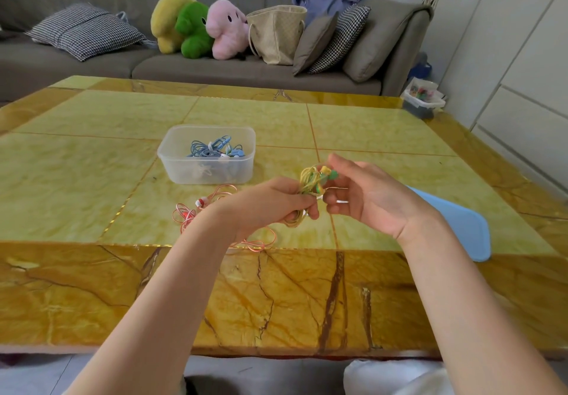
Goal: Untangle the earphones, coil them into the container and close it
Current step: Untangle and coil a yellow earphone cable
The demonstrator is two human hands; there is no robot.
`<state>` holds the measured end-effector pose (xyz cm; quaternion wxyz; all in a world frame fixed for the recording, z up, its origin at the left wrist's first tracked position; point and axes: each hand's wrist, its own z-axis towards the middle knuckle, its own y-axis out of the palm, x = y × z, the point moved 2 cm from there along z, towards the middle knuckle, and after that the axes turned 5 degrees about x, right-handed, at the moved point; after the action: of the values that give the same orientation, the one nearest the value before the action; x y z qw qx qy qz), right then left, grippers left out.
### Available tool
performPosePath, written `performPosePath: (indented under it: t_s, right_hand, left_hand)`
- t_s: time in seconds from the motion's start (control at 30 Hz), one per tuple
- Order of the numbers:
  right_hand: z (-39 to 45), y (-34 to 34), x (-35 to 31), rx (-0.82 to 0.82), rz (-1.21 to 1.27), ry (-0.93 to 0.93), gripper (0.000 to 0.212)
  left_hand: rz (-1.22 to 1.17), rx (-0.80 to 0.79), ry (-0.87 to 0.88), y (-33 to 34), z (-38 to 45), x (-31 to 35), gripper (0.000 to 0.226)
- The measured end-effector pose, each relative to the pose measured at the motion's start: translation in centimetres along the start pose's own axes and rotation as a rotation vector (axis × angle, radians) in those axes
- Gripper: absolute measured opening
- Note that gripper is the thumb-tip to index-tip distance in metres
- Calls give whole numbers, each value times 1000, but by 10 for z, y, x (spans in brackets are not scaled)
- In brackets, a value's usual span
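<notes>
Right of the clear plastic container [206, 154], your left hand [270, 202] grips the yellow-green earphone bundle [312, 184]; your right hand [362, 193] pinches its top.

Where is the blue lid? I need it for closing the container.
In the head view, the blue lid lies flat on the table, right of the right hand.

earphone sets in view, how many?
3: blue earphones in the container; yellow-green earphones held between both hands; pink earphones on the table, partly hidden by the left forearm.
</notes>
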<state>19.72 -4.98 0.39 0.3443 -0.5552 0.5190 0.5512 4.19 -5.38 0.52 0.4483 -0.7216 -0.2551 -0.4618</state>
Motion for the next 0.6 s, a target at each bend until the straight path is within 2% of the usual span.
performPosePath:
  t_s: [0.07,0.13,0.23,0.3,0.33,0.4,0.47,0.53,0.6]
  right_hand:
    - [0,2,1,21,-70,17,50]
    - [0,5,3,41,-161,34,48]
    - [2,7,7,91,-253,66,27]
    - [3,7,7,110,-237,60,12]
    - [3,7,7,120,-215,54,11]
    - [2,5,4,144,-153,36,13]
    - [1,0,1,168,-58,14,19]
    - [0,-4,-2,176,21,-2,26]
    - [-1,-5,-3,159,40,-6,28]
  left_hand:
    - [127,-16,16,3,-1,3,26]
    - [250,-29,27,5,-1,4,26]
    - [451,-45,27,6,3,2,24]
    - [501,-40,44,4,4,1,14]
    - [468,-26,52,2,3,0,8]
    - [267,-5,38,-5,-1,-1,32]
    - [-65,-8,35,-13,-5,0,52]
    - [-400,-13,26,-18,-6,-1,52]
    - [-509,-10,-8,-19,-3,-4,38]
